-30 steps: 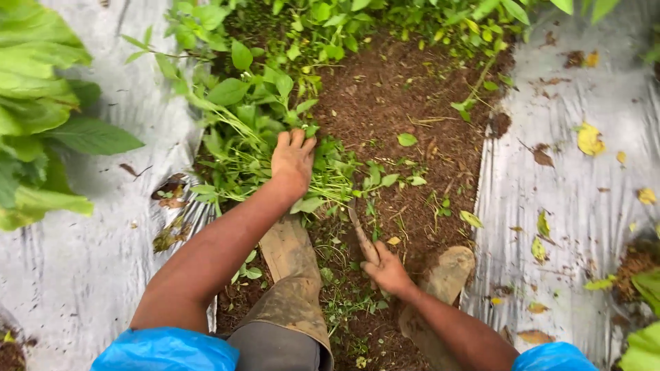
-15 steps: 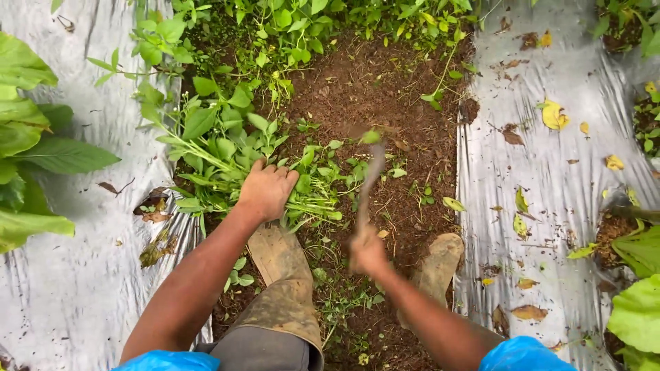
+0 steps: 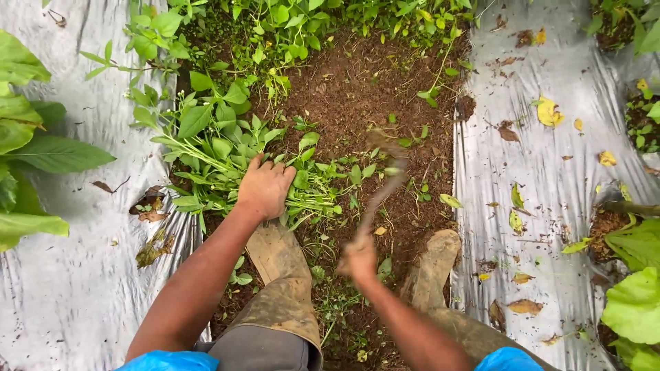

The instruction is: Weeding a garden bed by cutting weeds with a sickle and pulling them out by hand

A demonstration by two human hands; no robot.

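While the left hand is closing its fingers over a bunch of green weeds and pressing them toward the left, the right hand is wrapping fully around the handle of a small hooked blade, whose blurred tip is hanging above the soil just right of that bunch. The gathered stems are lying against the bare brown earth of the furrow, touching the left hand, with their leafy tops spreading up and to the left toward the silver plastic sheet. Two muddy boots are standing in the furrow just below both hands. Judging by the ground, the weeding is looking partly done: the strip of soil ahead of the blade is showing mostly bare, while small green sprouts are dotting the earth around the boots and a dense band of plants is crowding the far end of the furrow. Broad-leaved crop plants are growing through the sheeting on both sides.
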